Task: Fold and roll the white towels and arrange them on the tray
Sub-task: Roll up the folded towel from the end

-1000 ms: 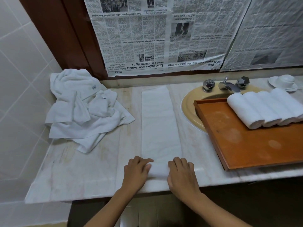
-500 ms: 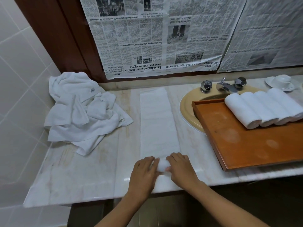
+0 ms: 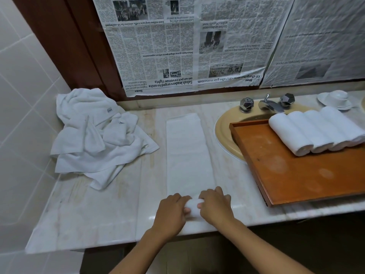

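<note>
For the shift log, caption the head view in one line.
Left hand and right hand roll up the folded towel on the counter; four rolled towels lie on the tray.

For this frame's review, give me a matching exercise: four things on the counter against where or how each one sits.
Things
1. folded towel strip
2. loose towel pile
3. rolled towels
4. wooden tray

States
A. lies partly over the sink
B. heaped at the left end of the counter
C. near end rolled up, gripped by the left hand and right hand
D. side by side at the tray's far end

Pairs: 1-C, 2-B, 3-D, 4-A
</note>
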### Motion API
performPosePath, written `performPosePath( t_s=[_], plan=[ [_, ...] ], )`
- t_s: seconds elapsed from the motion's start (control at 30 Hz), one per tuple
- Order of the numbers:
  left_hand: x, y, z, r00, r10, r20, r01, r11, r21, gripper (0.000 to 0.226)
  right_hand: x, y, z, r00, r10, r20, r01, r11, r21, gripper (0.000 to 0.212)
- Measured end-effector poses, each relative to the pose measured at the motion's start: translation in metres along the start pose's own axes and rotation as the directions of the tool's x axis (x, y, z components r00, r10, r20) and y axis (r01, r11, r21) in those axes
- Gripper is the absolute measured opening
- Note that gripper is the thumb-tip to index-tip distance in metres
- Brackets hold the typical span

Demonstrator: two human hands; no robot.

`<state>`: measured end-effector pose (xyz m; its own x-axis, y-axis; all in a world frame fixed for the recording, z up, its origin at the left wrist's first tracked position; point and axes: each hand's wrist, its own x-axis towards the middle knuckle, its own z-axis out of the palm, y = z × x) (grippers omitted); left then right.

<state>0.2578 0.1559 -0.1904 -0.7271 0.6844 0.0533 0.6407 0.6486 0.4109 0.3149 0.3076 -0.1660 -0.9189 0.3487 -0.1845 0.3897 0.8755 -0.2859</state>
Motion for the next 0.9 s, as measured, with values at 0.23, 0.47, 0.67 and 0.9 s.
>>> performPosePath(
  t_s=[0.23, 0.47, 0.67, 0.9],
  plan=[
    [0.024, 0.006, -0.006, 0.975, -0.212, 0.067, 0.209, 0.976, 0.057, 0.038, -0.022, 0.016, 0.025, 0.896, -0.331, -0.296, 0.313, 0.944, -0.108, 0.042],
    [-0.008, 0.010, 0.011, 0.988, -0.018, -0.156, 0.047, 0.982, 0.181, 0.057, -0.010, 0.024, 0.027, 0.908, -0.361, -0.214, 0.337, 0.931, -0.141, 0.054],
    [-0.022, 0.000, 0.015, 0.985, 0.019, -0.170, 0.026, 0.966, 0.258, 0.050, 0.004, 0.019, 0.022, 0.926, -0.332, -0.181, 0.307, 0.939, -0.156, 0.041],
    [-0.021, -0.003, 0.011, 0.980, 0.100, -0.173, -0.053, 0.965, 0.257, 0.045, 0.005, 0.015, 0.009, 0.950, -0.312, -0.028, 0.310, 0.950, -0.045, 0.031]
  ],
)
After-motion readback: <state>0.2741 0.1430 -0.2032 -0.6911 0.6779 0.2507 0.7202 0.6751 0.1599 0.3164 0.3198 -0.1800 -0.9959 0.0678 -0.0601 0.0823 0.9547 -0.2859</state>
